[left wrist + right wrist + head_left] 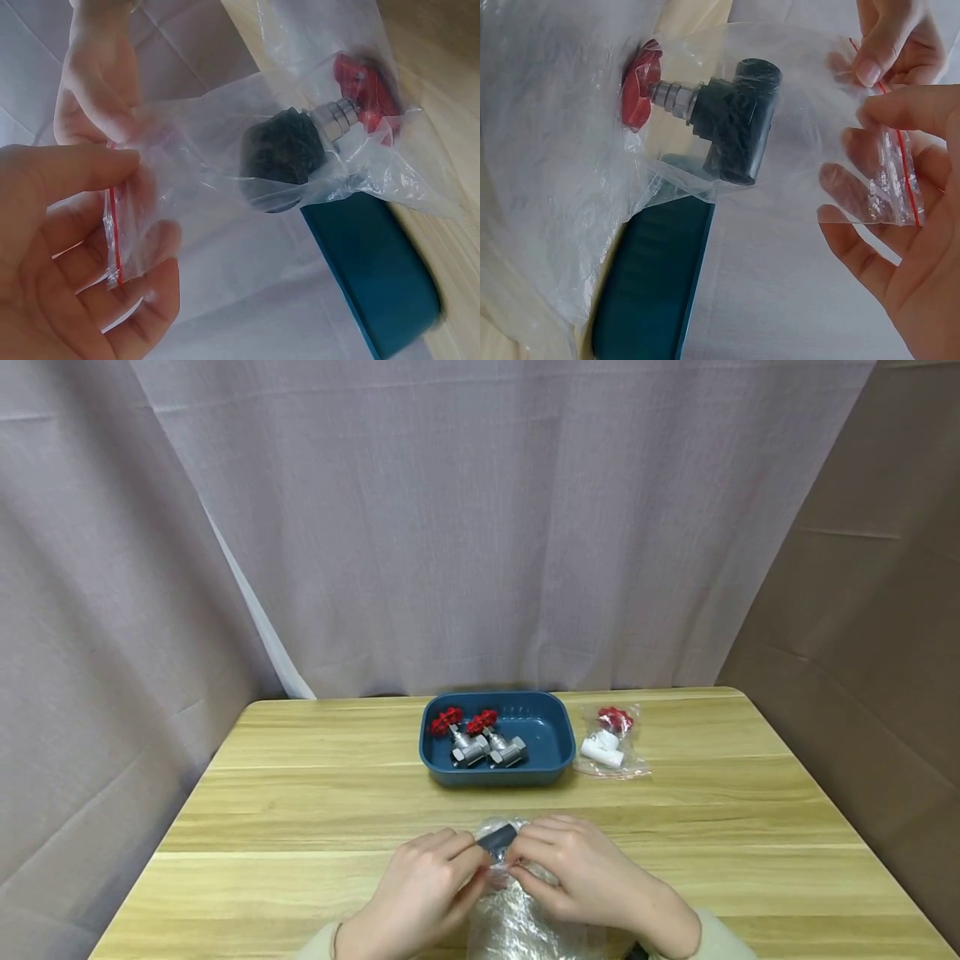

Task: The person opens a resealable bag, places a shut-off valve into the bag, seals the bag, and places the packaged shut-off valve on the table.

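Note:
Near the table's front, my left hand (420, 889) and right hand (588, 877) pinch the red-striped mouth of a clear zip-lock bag (802, 157), close beside each other. Inside lies a dark grey valve (739, 124) with a threaded metal neck and a red handwheel (639, 86). The left wrist view shows the valve's dark body (281, 161) hanging away from the fingers. Whether the zip seal is fastened, I cannot tell. Beneath the hands is a large crinkled sheet or bag of clear plastic (517, 918).
A blue tray (498, 777) stands at the back middle, holding two metal valves (507, 752) with red handwheels at its left side. Just right of it lies another clear bag with a white valve (602, 749) and red wheel. Curtains (480, 527) hang behind the wooden table (300, 810).

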Action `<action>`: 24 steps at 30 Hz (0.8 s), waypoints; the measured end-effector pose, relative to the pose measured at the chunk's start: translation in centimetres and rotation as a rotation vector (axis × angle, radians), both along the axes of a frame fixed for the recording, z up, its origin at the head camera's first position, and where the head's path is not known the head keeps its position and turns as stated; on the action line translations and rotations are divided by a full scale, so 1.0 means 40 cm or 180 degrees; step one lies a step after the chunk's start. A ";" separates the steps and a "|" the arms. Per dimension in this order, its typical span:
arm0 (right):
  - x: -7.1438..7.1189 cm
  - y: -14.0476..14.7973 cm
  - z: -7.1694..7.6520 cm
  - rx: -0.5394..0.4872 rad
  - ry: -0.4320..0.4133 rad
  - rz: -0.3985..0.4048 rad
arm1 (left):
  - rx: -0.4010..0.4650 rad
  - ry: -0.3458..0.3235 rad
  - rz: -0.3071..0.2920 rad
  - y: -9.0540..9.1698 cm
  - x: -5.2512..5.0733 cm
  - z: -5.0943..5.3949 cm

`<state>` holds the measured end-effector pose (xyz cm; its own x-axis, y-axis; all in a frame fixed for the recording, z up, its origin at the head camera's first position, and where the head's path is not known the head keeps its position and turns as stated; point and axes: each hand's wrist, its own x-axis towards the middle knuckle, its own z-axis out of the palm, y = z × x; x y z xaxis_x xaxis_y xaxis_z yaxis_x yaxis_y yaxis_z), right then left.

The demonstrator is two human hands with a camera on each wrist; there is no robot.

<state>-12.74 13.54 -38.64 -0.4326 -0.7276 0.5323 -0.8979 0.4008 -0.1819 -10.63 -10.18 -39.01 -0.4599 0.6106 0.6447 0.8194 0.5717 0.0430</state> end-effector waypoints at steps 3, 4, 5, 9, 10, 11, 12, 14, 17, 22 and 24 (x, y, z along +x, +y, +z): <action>0.000 -0.002 0.000 0.0002 -0.0024 0.0007 | -0.0006 0.0044 -0.0007 0.000 -0.002 -0.001; -0.001 -0.003 0.000 0.0006 -0.0024 0.0014 | -0.0009 0.0049 -0.0010 0.000 -0.002 -0.001; -0.001 -0.004 0.000 -0.0012 0.0015 0.0046 | -0.0009 0.0054 -0.0016 0.000 -0.002 -0.001; -0.002 -0.010 -0.002 -0.0041 0.0162 0.0104 | -0.0005 0.0051 -0.0033 0.002 0.001 -0.002; -0.003 -0.012 -0.003 -0.0049 0.0199 0.0112 | -0.0014 0.0044 -0.0039 0.002 0.001 -0.003; -0.003 -0.013 -0.003 -0.0056 0.0242 0.0130 | -0.0025 0.0030 -0.0046 0.002 0.002 -0.003; -0.002 -0.014 -0.004 -0.0038 0.0241 0.0129 | -0.0035 -0.0006 -0.0063 0.003 0.003 -0.003; -0.001 -0.015 -0.005 0.0000 0.0290 0.0146 | -0.0052 -0.0125 -0.0120 0.004 0.003 -0.003; 0.001 -0.014 -0.005 0.0077 0.0225 0.0120 | -0.0050 -0.0304 -0.0209 0.004 0.004 -0.002; 0.003 -0.011 -0.008 0.0085 0.0178 0.0055 | -0.0008 -0.0375 -0.0219 -0.003 0.005 0.002; 0.003 -0.010 -0.009 0.0057 0.0163 0.0031 | -0.0009 -0.0389 -0.0167 -0.008 0.006 0.004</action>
<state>-12.63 13.14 -38.99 -0.3980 -0.7413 0.5404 -0.9098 0.3946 -0.1287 -10.40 -10.50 -38.85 -0.5022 0.6377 0.5841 0.8369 0.5284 0.1427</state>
